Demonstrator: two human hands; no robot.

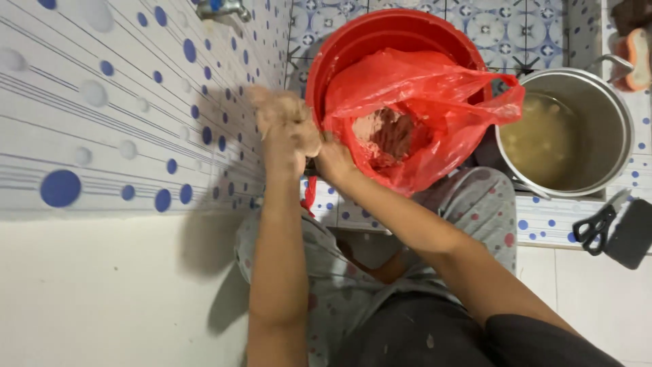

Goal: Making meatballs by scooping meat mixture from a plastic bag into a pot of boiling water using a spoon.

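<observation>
Wall tap (223, 8): at 11 o'clock, top edge of the dotted tile wall (102, 102).
Left hand (288, 126): blurred, coated in brownish paste; fingers bunched, appear closed on a lump of it, at 9 o'clock of the bucket.
Right hand (333, 160): at the bag's 8 o'clock edge; fingers hidden, grip cannot be told.
Red bag (421, 88): open, inside the red bucket (380, 30); reddish-brown mass (390, 136) within, just beside the right hand.
Steel pot (567, 132): at 3 o'clock, holds cloudy liquid.
Scissors (596, 224): at 4 o'clock, below the pot.
</observation>
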